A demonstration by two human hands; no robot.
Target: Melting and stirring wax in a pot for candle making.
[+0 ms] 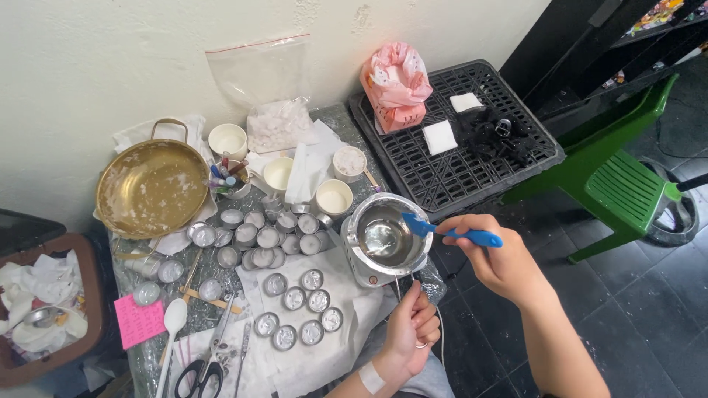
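My right hand (495, 259) holds a blue spatula (451, 231) by its handle, with the blade tip over the rim of a small metal melting pot (385, 239) that holds clear liquid. My left hand (410, 329), with a ring and a bandage at the wrist, pinches the pot's thin wire handle (399, 289) just below the pot. Left of the pot, several small round tins (299, 315) sit on white paper, and more tins (262, 234) are grouped behind them.
A brass pan (151, 188), white cups (333, 197), a bag of wax flakes (279, 121), scissors (208, 362), a white spoon (173, 318) and a pink note (139, 322) crowd the table. A black crate (457, 173) with a pink bag (394, 85) sits at right, beside a green chair (627, 184).
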